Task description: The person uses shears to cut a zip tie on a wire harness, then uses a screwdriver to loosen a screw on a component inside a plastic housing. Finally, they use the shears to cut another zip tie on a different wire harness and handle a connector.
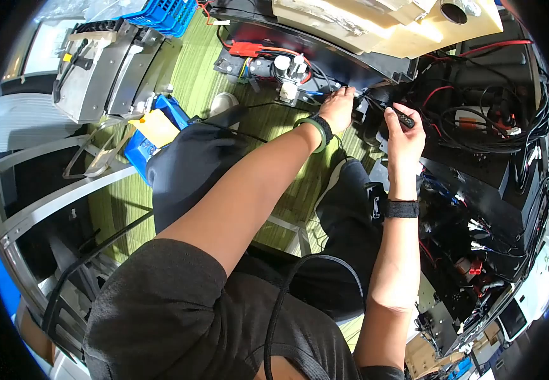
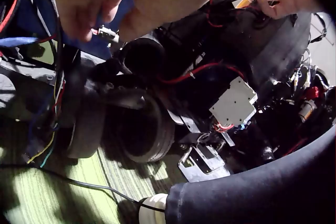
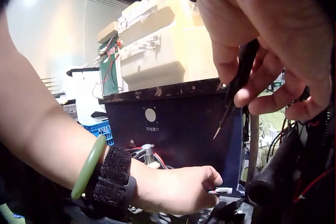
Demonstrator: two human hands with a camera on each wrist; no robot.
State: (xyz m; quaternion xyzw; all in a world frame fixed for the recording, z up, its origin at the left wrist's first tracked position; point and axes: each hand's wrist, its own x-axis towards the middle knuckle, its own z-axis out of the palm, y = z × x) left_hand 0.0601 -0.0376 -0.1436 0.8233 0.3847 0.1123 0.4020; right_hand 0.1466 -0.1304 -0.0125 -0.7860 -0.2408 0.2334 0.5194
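My left hand (image 1: 337, 109), with a green bangle and black band at its wrist, reaches low beside the dark blue box panel (image 3: 173, 140). Its thumb and fingertips pinch a small white wire connector (image 3: 223, 190), which also shows below the fingers in the left wrist view. Above and to the right, my right hand (image 1: 404, 136) grips a slim black tool (image 3: 236, 87) with a fine pointed metal tip; its exact kind I cannot tell. That tip points down toward the left hand, apart from the connector. Part of the tool's handle is hidden by the fingers.
Black wheels (image 2: 144, 129) and loose cables surround the work. A metal plate with a red connector (image 1: 246, 49) and white fittings lies to the left. Cream-coloured housing (image 1: 382, 28) sits above the box. On the right stands an opened black chassis (image 1: 477, 164) full of wiring.
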